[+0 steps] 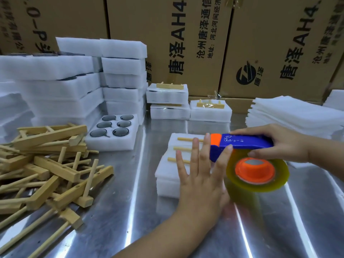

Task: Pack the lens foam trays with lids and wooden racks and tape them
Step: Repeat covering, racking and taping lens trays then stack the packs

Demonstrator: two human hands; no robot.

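A white foam tray pack lies on the steel table, with a wooden rack on its lid showing three pegs. My left hand presses flat on the pack, fingers spread over the rack. My right hand grips a blue and orange tape dispenser with a yellowish tape roll, held over the pack's right side. An uncovered foam tray holding several dark lenses sits to the left.
A heap of wooden racks covers the left of the table. Stacked foam trays stand at back left, taped packs with racks behind, foam lids at right. Cardboard boxes form the back wall.
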